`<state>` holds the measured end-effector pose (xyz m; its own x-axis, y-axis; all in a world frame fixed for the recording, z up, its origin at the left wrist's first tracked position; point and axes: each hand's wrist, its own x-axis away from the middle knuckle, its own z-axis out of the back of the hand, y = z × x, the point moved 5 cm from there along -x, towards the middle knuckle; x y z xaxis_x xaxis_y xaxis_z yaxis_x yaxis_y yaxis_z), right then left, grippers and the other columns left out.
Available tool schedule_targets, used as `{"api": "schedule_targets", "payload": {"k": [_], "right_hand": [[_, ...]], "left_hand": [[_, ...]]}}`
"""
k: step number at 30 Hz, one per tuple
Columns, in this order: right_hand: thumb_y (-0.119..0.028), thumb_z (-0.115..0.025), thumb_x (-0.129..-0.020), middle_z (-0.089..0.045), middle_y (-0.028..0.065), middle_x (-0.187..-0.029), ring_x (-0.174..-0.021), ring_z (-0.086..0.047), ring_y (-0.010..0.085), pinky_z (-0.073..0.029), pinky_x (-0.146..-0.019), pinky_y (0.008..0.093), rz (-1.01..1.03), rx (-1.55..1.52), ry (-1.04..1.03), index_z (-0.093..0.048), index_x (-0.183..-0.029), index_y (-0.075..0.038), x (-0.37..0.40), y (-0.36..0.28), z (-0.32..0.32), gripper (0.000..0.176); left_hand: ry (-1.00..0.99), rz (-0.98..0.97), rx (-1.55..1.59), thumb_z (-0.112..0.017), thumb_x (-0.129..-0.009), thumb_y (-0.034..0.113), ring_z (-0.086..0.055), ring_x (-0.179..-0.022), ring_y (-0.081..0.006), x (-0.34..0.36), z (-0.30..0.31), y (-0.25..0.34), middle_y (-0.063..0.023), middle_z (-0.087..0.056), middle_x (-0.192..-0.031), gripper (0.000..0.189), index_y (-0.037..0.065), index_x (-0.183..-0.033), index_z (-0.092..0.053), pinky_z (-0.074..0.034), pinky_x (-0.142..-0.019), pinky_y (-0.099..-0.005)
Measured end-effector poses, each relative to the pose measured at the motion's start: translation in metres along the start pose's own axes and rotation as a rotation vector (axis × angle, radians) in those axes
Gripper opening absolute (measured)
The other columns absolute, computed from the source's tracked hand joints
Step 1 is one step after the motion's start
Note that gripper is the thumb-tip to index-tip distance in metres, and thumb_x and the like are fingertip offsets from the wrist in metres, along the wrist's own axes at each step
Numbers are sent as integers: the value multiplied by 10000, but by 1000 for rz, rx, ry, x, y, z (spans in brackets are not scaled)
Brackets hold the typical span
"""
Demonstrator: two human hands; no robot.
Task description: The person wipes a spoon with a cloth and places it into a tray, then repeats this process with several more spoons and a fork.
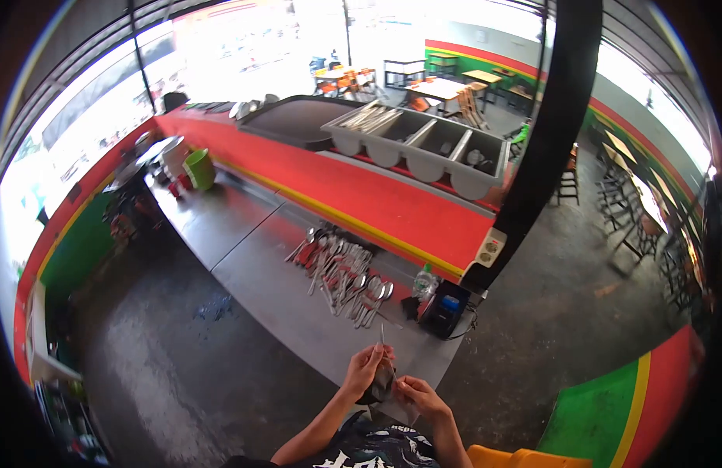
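In the head view, my left hand is closed around a slim metal utensil whose narrow end points up and away from me. Its kind is too small to tell. My right hand is pinched just to the right and lower down, its fingertips beside the left hand; what they grip is hard to see. A dark item, perhaps cloth, shows between the two hands. Beyond them a loose pile of spoons and other cutlery lies spread over the metal counter.
A grey cutlery tray with several compartments stands on the red ledge, beside a dark flat tray. A black device and a clear bottle sit at the counter's right end. A green bucket stands far left.
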<state>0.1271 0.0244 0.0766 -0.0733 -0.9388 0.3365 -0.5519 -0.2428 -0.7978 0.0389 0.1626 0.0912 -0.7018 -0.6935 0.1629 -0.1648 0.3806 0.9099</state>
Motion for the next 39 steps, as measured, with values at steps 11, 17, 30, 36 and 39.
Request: {"api": "schedule_targets", "payload": {"k": [11, 17, 30, 36, 39], "right_hand": [[-162, -578, -983, -598, -6, -835, -767, -565, 74, -440, -680, 222, 527, 274, 424, -575, -1108, -17, -77, -143, -5, 191], [-102, -585, -955, -650, 39, -862, -772, -617, 105, -482, -686, 272, 864, 427, 655, -528, -1257, 13, -82, -292, -27, 328], [-263, -639, -940, -686, 45, -977, -825, -654, 117, -475, -681, 244, 757, 318, 810, -584, -1213, -50, -144, -320, 35, 351], [-319, -672, -905, -655, 78, -1120, -1010, -609, 169, -494, -796, 348, 413, 471, 781, -581, -1227, -99, -178, -60, 52, 400], [-320, -737, -829, -508, 134, -1363, -1262, -463, 297, -414, -993, 452, 183, 1097, 662, -541, -1319, -143, -167, 53, 10, 557]], "left_hand": [[-248, -404, -508, -593, -966, 201, -571, -649, -54, -169, -59, 147, -24, -650, -721, 257, -48, -952, -654, -442, -591, -220], [-449, -546, -348, -582, -975, 213, -624, -663, -81, -273, -155, 257, -29, -665, -767, 271, -38, -924, -672, -512, -605, -234], [-250, -896, -707, -615, -919, 239, -695, -790, -273, -317, -174, 290, -190, -649, -1027, 267, 2, -1032, -660, -528, -665, -361], [-325, -464, -619, -643, -862, 184, -706, -786, -303, -263, -26, 99, -140, -706, -904, 204, 32, -996, -667, -542, -689, -367], [-148, -252, -918, -673, -823, 224, -685, -837, -350, -232, 79, -29, -141, -705, -910, 247, 42, -990, -662, -538, -733, -415]]}}
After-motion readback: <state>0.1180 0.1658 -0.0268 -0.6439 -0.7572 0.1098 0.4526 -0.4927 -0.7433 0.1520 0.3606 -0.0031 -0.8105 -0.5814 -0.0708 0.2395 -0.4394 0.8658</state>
